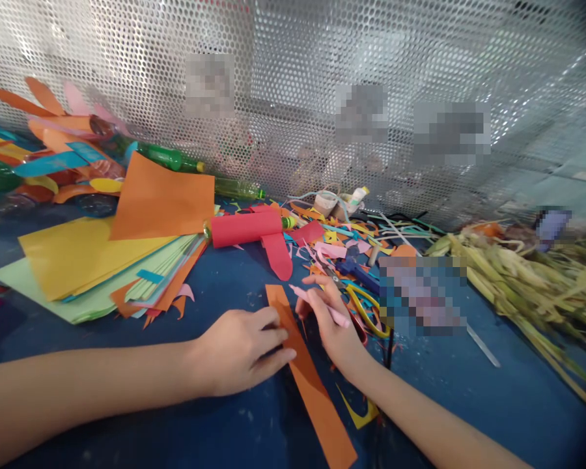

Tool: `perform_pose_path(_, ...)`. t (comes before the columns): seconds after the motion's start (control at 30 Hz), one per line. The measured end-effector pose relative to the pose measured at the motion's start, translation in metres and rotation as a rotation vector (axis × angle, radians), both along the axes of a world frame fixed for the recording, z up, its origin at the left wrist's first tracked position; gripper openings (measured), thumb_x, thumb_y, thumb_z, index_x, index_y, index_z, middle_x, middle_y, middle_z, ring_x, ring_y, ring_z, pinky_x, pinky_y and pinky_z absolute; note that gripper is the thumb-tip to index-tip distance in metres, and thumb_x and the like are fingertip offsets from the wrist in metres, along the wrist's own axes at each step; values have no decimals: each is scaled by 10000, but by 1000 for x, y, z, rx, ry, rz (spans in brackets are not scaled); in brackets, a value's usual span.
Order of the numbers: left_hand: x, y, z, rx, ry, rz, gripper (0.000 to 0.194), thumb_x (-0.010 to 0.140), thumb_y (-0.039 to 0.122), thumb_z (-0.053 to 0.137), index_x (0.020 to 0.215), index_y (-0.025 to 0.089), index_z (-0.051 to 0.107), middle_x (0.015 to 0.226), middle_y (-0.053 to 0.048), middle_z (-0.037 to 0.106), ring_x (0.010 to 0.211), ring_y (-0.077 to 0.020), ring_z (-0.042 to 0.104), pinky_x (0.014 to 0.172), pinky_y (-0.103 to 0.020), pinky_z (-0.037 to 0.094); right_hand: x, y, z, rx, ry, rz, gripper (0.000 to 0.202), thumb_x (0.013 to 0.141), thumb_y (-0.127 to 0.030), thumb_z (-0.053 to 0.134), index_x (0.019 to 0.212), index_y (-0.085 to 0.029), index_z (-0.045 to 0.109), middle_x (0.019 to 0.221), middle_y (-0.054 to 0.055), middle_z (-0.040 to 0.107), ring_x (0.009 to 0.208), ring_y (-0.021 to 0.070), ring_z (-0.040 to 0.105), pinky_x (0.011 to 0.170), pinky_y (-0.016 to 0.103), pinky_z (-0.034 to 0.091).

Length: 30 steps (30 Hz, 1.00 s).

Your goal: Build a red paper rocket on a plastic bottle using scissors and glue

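A long orange paper strip (317, 407) lies slantwise on the blue table in front of me. My left hand (239, 352) rests its fingertips on the strip's upper part, fingers bent and slightly apart, palm down. Just right of the strip, my right hand (334, 329) grips a slim pink pen (305, 298) between thumb and fingers, its end pointing up and left. Beyond both hands lies a bottle wrapped in red paper (247, 228), with a rounded red paper flap (278, 257) toward me. Yellow-handled scissors (368, 312) lie partly hidden behind my right hand.
Coloured paper sheets (92, 254) are stacked at left, near paper-decorated bottles (63, 150). Paper scraps (342, 241) and a dark blue tool (361, 273) lie beyond my right hand. Dried husks (508, 273) spread at right. Perforated metal (293, 85) stands behind.
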<state>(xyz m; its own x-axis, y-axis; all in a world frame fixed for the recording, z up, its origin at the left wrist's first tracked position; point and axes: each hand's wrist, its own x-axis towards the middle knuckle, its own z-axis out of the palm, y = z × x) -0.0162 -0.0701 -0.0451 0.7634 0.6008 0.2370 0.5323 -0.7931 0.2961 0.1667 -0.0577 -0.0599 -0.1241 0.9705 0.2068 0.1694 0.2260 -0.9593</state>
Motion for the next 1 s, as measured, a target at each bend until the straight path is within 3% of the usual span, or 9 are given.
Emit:
perform_pose_path(0.13, 1, -5, -6, 64, 201, 42, 347, 910, 347, 314, 1003, 150, 584, 1125, -128, 568, 711, -185, 639, 605, -304, 523, -1, 1, 1, -23, -37, 35, 143, 845, -324, 503, 816, -221, 408, 621, -56, 433, 559, 107, 433, 529, 231, 358)
perform_pose_path(0.27, 1, -8, -9, 19, 212, 39, 370, 875, 381, 378, 1142, 150, 489, 1245, -133, 506, 783, -215, 645, 652, -341, 539, 0, 1, 5, -5, -53, 65, 182, 865, -348, 453, 751, -210, 419, 641, -35, 450, 595, 116, 445, 565, 245, 367)
perform_pose_path(0.43, 0, 1, -6, 0, 173, 26, 270, 861, 327, 384, 1050, 180, 509, 1293, -87, 480, 756, -199, 646, 639, -333, 534, 0, 3, 4, -15, -6, -32, 135, 855, -325, 461, 791, -220, 404, 625, -46, 442, 587, 120, 444, 569, 249, 375)
perform_pose_path(0.6, -1, 4, -9, 37, 182, 4, 376, 879, 388, 358, 1184, 190, 450, 1284, -98, 483, 746, -211, 645, 625, -350, 529, -1, 3, 2, 9, -98, -56, 183, 816, -328, 532, 730, -214, 417, 617, -45, 422, 551, 111, 413, 515, 235, 355)
perform_pose_path(0.77, 0, 1, -11, 30, 199, 3, 377, 882, 377, 353, 1179, 174, 468, 1280, -97, 482, 732, -203, 643, 617, -342, 529, -2, 4, 2, 26, -203, -107, 194, 793, -276, 556, 664, -215, 424, 576, -58, 395, 526, 106, 395, 509, 232, 346)
perform_pose_path(1.0, 1, -1, -11, 62, 241, 36, 395, 896, 410, 310, 1176, 184, 474, 1343, -116, 426, 717, -215, 647, 597, -364, 529, 3, 8, -2, 15, -188, -151, 187, 804, -269, 522, 674, -214, 399, 560, -58, 397, 506, 107, 390, 491, 238, 328)
